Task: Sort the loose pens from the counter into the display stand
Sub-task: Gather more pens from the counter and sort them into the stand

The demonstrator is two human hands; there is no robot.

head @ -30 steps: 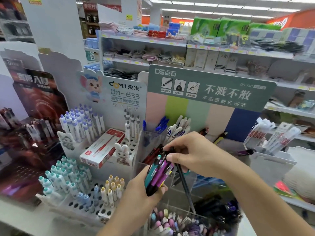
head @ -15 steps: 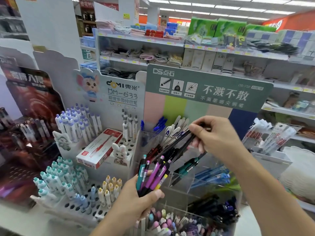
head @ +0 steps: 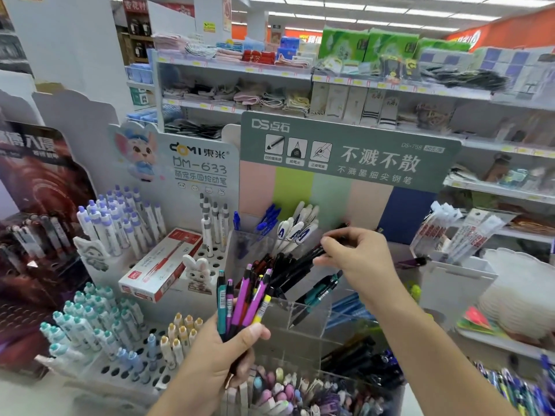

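1. Nearest the camera, at six o'clock, a clear bin of pastel pens (head: 279, 391) is seen at the foot of the display stand (head: 303, 313).
2. Just above it, a fanned bunch of pens (head: 243, 298), teal, purple and yellow-tipped, is gripped in the left hand (head: 222, 352), with fingers and thumb curled round the lower barrels. The bunch is held upright, tips up, presumably so that single pens can be picked off by colour.
3. Toward one o'clock from the bunch, a black pen (head: 303, 259) is pinched at its upper end by the right hand (head: 357, 259), fingers closed on it, and slanted down among the dark pens (head: 285, 271) in a clear compartment of the stand. The slant seems to be meant to match the pens already leaning there.
4. Beyond, at twelve o'clock, white-and-blue pens (head: 295, 229) and blue pens (head: 267, 220) are stood in the rear compartments beneath the green header card (head: 348, 151).
5. At ten o'clock, a red-and-white pen box (head: 162, 262) is laid on the white peg stand (head: 126, 349).
6. Compared with half a second ago, the right hand has been lowered slightly and the black pen brought deeper into the compartment; the left bunch is unchanged.
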